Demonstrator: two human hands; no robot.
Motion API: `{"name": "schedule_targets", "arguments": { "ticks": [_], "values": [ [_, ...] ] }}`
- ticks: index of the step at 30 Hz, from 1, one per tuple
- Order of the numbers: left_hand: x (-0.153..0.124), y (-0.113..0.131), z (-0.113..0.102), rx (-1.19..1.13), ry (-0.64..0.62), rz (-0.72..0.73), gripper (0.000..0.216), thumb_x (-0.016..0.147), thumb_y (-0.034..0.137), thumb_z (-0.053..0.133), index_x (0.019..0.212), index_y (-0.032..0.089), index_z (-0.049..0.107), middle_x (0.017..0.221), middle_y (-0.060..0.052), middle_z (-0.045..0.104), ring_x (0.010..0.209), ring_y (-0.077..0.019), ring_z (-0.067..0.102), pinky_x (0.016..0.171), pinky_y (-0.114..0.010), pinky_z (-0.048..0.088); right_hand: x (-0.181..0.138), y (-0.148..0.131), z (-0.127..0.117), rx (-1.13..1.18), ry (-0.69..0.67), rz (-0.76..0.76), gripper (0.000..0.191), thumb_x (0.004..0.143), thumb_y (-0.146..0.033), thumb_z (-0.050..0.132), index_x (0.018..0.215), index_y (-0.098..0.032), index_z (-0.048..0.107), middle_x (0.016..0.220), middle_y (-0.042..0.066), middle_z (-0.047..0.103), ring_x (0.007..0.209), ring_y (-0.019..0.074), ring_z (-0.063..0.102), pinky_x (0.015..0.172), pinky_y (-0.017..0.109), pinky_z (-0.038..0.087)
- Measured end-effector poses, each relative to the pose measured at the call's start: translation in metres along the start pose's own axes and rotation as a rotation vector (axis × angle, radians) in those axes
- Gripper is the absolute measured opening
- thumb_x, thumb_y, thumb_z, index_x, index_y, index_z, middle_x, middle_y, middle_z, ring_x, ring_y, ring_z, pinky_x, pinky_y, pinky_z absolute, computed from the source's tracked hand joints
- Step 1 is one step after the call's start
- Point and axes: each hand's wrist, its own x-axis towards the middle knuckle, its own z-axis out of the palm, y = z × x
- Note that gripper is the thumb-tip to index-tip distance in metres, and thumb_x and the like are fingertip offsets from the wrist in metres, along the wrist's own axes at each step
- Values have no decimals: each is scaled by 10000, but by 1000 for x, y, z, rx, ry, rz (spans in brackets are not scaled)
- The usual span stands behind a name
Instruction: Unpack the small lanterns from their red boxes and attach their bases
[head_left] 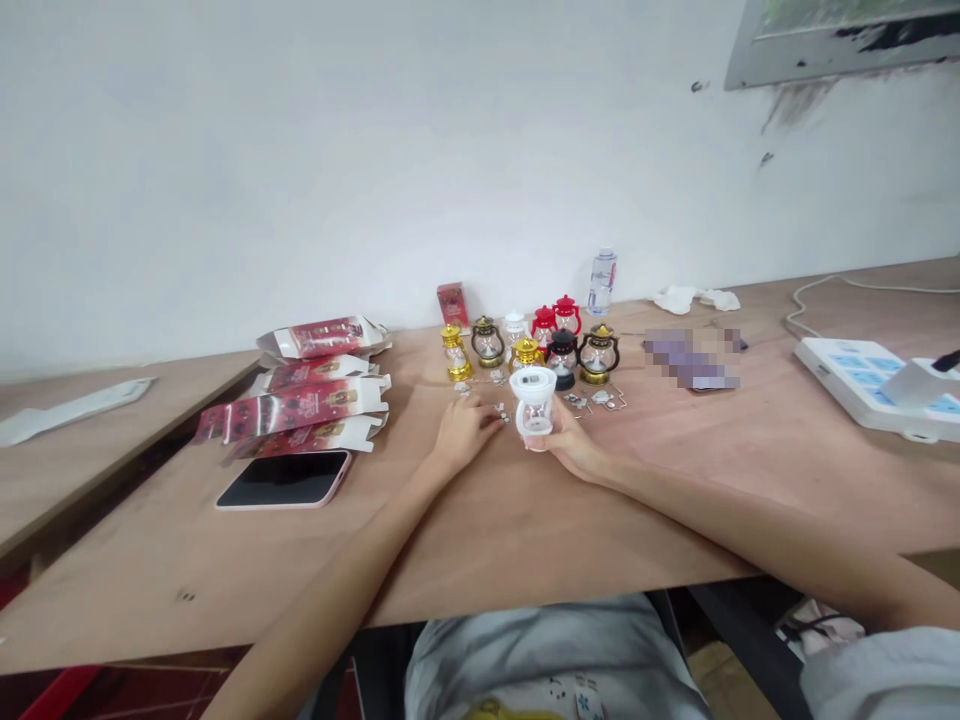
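My right hand (576, 448) is wrapped around a small white lantern (534, 408) with a clear globe. The lantern is turned so that its round base faces up toward me, with a dark opening in it. Low over the table, my left hand (466, 432) has its fingers drawn together beside small metallic pieces (501, 410); whatever its fingertips hold is too small to make out. Behind my hands stand several little lanterns, among them a gold lantern (454, 354), a bronze lantern (598, 354), a black lantern (562, 360) and a red lantern (568, 314).
Flattened red boxes (300, 405) and a phone (285, 480) lie on the left. A small red box (452, 305) and a bottle (602, 282) stand near the wall. To the right are a blurred purple item (690, 358) and a white power strip (862, 375).
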Motion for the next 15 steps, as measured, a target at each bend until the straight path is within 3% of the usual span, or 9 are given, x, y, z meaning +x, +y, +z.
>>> {"name": "schedule_targets", "arguments": {
  "ticks": [4, 9, 15],
  "values": [
    [2, 7, -3, 46, -34, -22, 147, 836, 285, 566, 880, 214, 686, 950, -72, 622, 947, -228, 553, 776, -330, 422, -1, 0, 2, -46, -61, 10, 664, 506, -336, 796, 1078, -256, 467, 893, 5, 587, 780, 167, 548, 667, 290, 469],
    [0, 12, -5, 101, -53, -13, 157, 861, 244, 528, 935, 186, 654, 1011, -86, 632, 1031, -245, 534, 824, -353, 396, -5, 0, 2, -147, -79, -62, 760, 457, -330, 841, 1113, -247, 467, 1107, 41, 575, 1009, 203, 546, 860, 342, 450],
    [-4, 8, -2, 234, -29, 24, 191, 905, 224, 445, 931, 159, 623, 979, -97, 633, 965, -242, 547, 785, -364, 369, -8, -1, 2, -301, -81, -195, 612, 491, -332, 834, 984, -225, 487, 993, 35, 594, 954, 207, 571, 851, 365, 451]
  ]
}}
